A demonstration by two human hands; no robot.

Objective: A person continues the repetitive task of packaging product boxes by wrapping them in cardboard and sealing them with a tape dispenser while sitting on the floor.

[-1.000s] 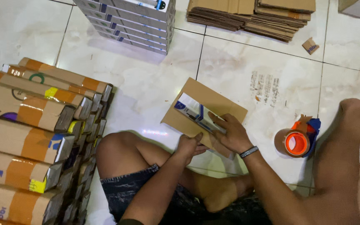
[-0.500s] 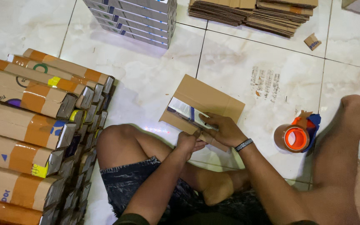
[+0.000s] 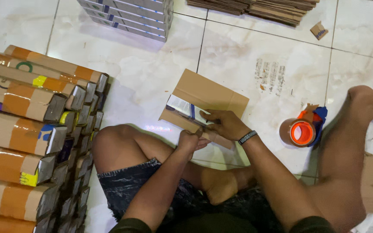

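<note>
While a flat cardboard sheet (image 3: 208, 97) lies on the white tiled floor (image 3: 152, 73), a slim silver-and-blue box (image 3: 186, 110) rests on its near half, right under the person's hands. The right hand (image 3: 225, 125) lies over the box's near end, fingers curled down across it and gripping it against the cardboard; a dark wristband (image 3: 248, 137) circles that wrist. The left hand (image 3: 189, 140) sits just beside and below the right one, closed into a pinch on the sheet's near edge, though exactly what its fingertips hold is hidden behind the knuckles. Both hands touch or nearly touch each other above the person's bent left knee (image 3: 113, 142).

Off to the right of the right hand, well apart from it, a roll of brown packing tape (image 3: 301, 131) in an orange-and-blue dispenser stands on the floor beside the right leg (image 3: 350, 142). To the left of the left hand, beyond the knee, rises a stack of taped cardboard parcels (image 3: 26, 129) with orange and yellow patches. Farther out ahead of the hands, a pile of silver-and-blue boxes (image 3: 130, 17) sits near the top edge, and a heap of flattened cardboard sheets (image 3: 264, 8) lies to its right, with a small cardboard scrap (image 3: 319, 30) close by.
</note>
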